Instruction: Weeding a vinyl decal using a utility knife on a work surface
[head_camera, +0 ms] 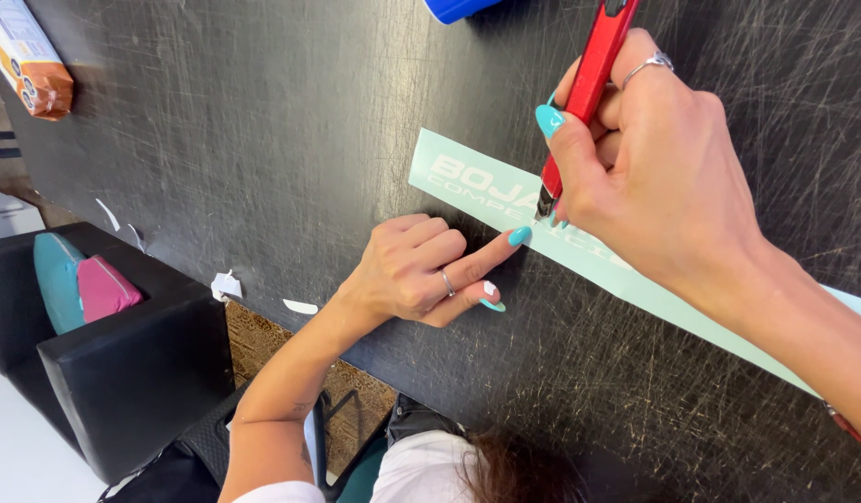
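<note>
My right hand (659,177) is closed around a red utility knife (584,88), holding it like a pen with the blade tip down on the pale mint sticker strip (580,256), so this hand sits right on top of the strip. The knife body leans up and away from the contact point, toward the far edge of the table. My left hand (416,275) is mostly curled, holding nothing, with only the index finger stretched out; its turquoise-nailed tip presses at the strip's near edge, just beside the blade, on the side toward the strip's free end. The strip's long axis runs diagonally across the scratched black table (263,140), from a squared end well past my left fingertip down and under my right forearm toward the frame's right edge. Both hands therefore meet at one spot along that axis, the right on it, the left alongside. Farther out, small white paper scraps (225,284) lie near the table edge, a blue object (454,7) peeks in at the top, and an orange-and-white packet (25,61) rests in the far corner.
</note>
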